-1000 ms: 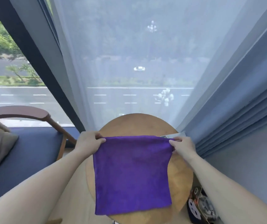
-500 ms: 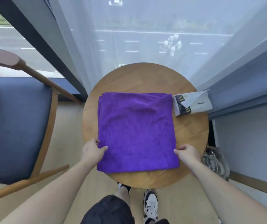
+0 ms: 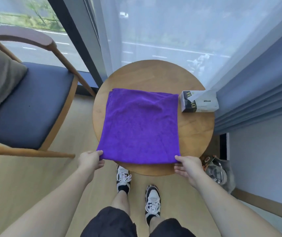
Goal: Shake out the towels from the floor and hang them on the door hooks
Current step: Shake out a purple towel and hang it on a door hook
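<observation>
Round wooden table (image 3: 196, 134) by the sheer-curtained window carried the purple towel (image 3: 140, 124), now laid flat rather than held up as before. Left hand (image 3: 89, 161) and right hand (image 3: 187, 165) pinched its near corners. Tissue pack (image 3: 199, 103) sat beside it.

A deep purple, soft-pile square towel (image 3: 140, 125) is lying spread flat on a round wooden table (image 3: 195, 130), folded double with layered edges showing along its far side. Its 2 near corners are hanging at the table's near rim, each being pinched between fingers, slightly lifted.
</observation>
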